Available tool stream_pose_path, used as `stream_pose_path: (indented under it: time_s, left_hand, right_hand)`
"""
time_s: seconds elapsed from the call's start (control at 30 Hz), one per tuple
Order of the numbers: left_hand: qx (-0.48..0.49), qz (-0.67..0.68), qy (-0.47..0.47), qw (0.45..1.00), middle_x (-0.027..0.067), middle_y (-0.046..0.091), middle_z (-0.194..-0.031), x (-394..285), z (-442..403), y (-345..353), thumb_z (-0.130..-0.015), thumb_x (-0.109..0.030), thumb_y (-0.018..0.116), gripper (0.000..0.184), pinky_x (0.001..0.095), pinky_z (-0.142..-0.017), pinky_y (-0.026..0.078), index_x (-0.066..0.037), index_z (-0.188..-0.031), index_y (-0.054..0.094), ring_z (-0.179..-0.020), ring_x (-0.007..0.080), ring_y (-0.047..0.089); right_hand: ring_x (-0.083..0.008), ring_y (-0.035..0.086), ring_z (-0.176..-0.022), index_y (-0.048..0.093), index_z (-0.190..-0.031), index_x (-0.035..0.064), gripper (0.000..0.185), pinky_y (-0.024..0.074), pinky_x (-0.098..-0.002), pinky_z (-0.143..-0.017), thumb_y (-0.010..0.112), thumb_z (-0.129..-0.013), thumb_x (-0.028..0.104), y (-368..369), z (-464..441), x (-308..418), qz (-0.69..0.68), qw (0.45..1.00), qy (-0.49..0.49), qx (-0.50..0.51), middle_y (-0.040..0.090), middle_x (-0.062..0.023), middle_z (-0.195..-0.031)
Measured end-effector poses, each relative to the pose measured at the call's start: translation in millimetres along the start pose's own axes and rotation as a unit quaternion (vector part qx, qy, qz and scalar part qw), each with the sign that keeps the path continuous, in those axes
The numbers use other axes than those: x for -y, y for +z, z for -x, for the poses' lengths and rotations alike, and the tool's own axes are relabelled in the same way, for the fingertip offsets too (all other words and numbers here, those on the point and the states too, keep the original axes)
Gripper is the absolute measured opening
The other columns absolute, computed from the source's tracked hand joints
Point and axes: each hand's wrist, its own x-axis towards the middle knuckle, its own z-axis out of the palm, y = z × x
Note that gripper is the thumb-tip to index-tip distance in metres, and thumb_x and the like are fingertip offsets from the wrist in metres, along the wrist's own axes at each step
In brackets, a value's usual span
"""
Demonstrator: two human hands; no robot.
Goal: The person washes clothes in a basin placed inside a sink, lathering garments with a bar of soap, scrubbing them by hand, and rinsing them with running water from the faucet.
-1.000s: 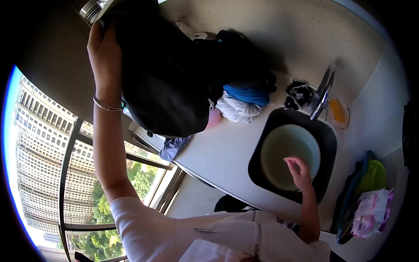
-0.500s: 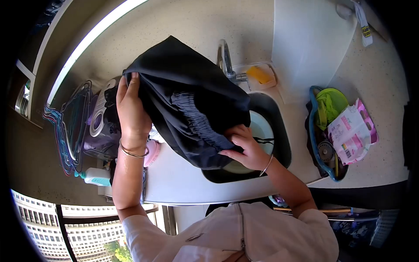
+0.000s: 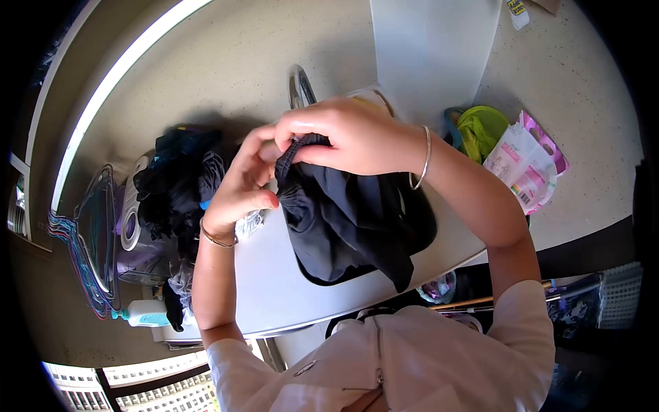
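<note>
Nearest is the person's white zip-front top, with both bare forearms reaching forward. Beyond it, a black garment hangs over the dark sink, its gathered edge raised between the hands. Its long axis runs from that edge down toward the person and to the right. The right hand is nearer the bulk of the cloth, its fingers clamped on the gathered edge; the cloth falls below them. The left hand is at the edge's left side, thumb spread away from the fingers; whether those fingers grip any cloth, I cannot tell.

On the white desk, left of the sink, are a bottle and a dark clothes pile. To the right is a pink-and-white packet with illegible print and a barcode. Behind the hands rises a metal tap; farther off, a yellow label carries writing too blurred to read.
</note>
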Motion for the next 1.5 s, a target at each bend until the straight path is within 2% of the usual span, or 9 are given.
stream_pose_path:
  time_s: [0.2, 0.37, 0.57, 0.77, 0.97, 1.07, 1.3, 1.43, 1.5]
  left_hand:
    - [0.029, -0.164, -0.147, 0.975, -0.0048, 0.050, -0.077, 23.7, 12.8, -29.2, -0.070, -0.001, 0.070, 0.021, 0.0184, -0.060, 0.032, 0.000, -0.088, 0.059, -0.067, 0.0018, 0.037]
    - [0.208, -0.251, -0.091, 0.941, 0.0061, 0.066, -0.096, 50.8, 12.8, -4.4, -0.074, -0.007, 0.070, 0.028, 0.0244, -0.084, 0.041, 0.002, -0.099, 0.062, -0.089, 0.0098, 0.056]
    - [-0.146, -0.268, 0.023, 0.952, 0.0096, 0.065, -0.095, 28.6, 19.0, -32.9, -0.071, -0.004, 0.072, 0.019, 0.0302, -0.093, 0.038, 0.004, -0.086, 0.064, -0.096, 0.0135, 0.057]
    - [-0.073, -0.142, 0.161, 0.974, 0.0061, 0.062, -0.084, -14.1, 1.8, -17.7, -0.071, 0.001, 0.069, 0.018, 0.0236, -0.075, 0.044, 0.003, -0.085, 0.059, -0.081, 0.0109, 0.056]
    - [-0.023, -0.573, -0.010, 0.819, 0.0127, 0.052, -0.065, -9.6, -8.6, -38.0, -0.069, -0.019, 0.076, 0.032, 0.0297, -0.058, 0.040, 0.004, -0.075, 0.053, -0.057, 0.0206, 0.046]
    - [-0.082, -0.345, 0.081, 0.931, -0.0006, 0.055, -0.070, -15.2, 10.7, -56.3, -0.070, 0.000, 0.072, 0.018, 0.0246, -0.067, 0.042, -0.001, -0.070, 0.054, -0.068, 0.0079, 0.050]
    - [-0.072, -0.382, 0.203, 0.899, -0.0018, 0.053, -0.068, -20.6, -15.0, -15.5, -0.074, -0.002, 0.071, 0.016, 0.0169, -0.060, 0.037, -0.001, -0.073, 0.055, -0.066, 0.0032, 0.045]
    - [-0.036, -0.318, 0.146, 0.936, -0.0022, 0.054, -0.071, -20.9, -4.5, -33.7, -0.074, -0.004, 0.072, 0.017, 0.0188, -0.064, 0.040, -0.001, -0.077, 0.055, -0.067, 0.0047, 0.047]
    - [-0.012, -0.486, 0.052, 0.873, 0.0070, 0.055, -0.076, -16.7, 0.7, -35.0, -0.066, -0.008, 0.074, 0.023, 0.0383, -0.097, 0.035, -0.001, -0.082, 0.058, -0.077, 0.0165, 0.054]
  right_hand:
    - [-0.0147, 0.059, -0.075, 0.056, -0.084, -0.0015, 0.014, 0.0462, -0.0258, -0.073, 0.064, -0.075, 0.004, -24.9, 0.7, 0.3, 0.002, 1.000, 0.015, 0.004, 0.061, -0.0074, -0.079]
    - [-0.0089, 0.054, -0.085, 0.054, -0.087, 0.0008, 0.012, 0.0424, -0.0209, -0.078, 0.059, -0.076, -0.002, -58.5, 9.6, -0.6, -0.105, 0.990, 0.090, -0.041, 0.056, -0.0003, -0.085]
    - [-0.0025, 0.046, -0.075, 0.055, -0.077, 0.0013, 0.006, 0.0375, -0.0182, -0.065, 0.058, -0.079, 0.005, -94.4, 44.5, -26.4, -0.098, 0.949, 0.279, 0.110, 0.048, 0.0021, -0.092]
    - [-0.0130, 0.046, -0.084, 0.052, -0.073, -0.0002, 0.026, 0.0362, -0.0233, -0.075, 0.057, -0.077, 0.025, -88.8, 58.8, -52.3, -0.287, 0.938, 0.195, 0.029, 0.048, -0.0070, -0.093]
    - [-0.0150, 0.042, -0.069, 0.036, -0.067, 0.0063, 0.019, 0.0359, -0.0264, -0.069, 0.046, -0.076, 0.020, -101.3, 72.2, -82.4, -0.547, 0.819, 0.109, -0.130, 0.040, -0.0053, -0.074]
    - [-0.0116, 0.039, -0.067, 0.040, -0.069, 0.0063, 0.017, 0.0340, -0.0249, -0.064, 0.047, -0.078, 0.019, -96.3, 82.6, -91.3, -0.486, 0.843, 0.166, -0.158, 0.039, -0.0021, -0.073]
    - [-0.0032, 0.049, -0.064, 0.061, -0.079, 0.0032, 0.027, 0.0373, -0.0177, -0.059, 0.065, -0.080, 0.030, -53.8, 49.2, -58.1, -0.146, 0.929, 0.273, 0.204, 0.052, 0.0046, -0.066]
    - [-0.0029, 0.047, -0.060, 0.058, -0.072, 0.0016, 0.022, 0.0363, -0.0174, -0.056, 0.069, -0.078, 0.020, -74.8, 72.6, -85.3, -0.217, 0.948, 0.234, -0.013, 0.053, 0.0037, -0.066]
    - [-0.0031, 0.046, -0.060, 0.056, -0.070, 0.0011, 0.019, 0.0377, -0.0190, -0.057, 0.069, -0.076, 0.012, -81.9, 74.6, -88.8, -0.230, 0.944, 0.220, 0.084, 0.052, 0.0032, -0.063]
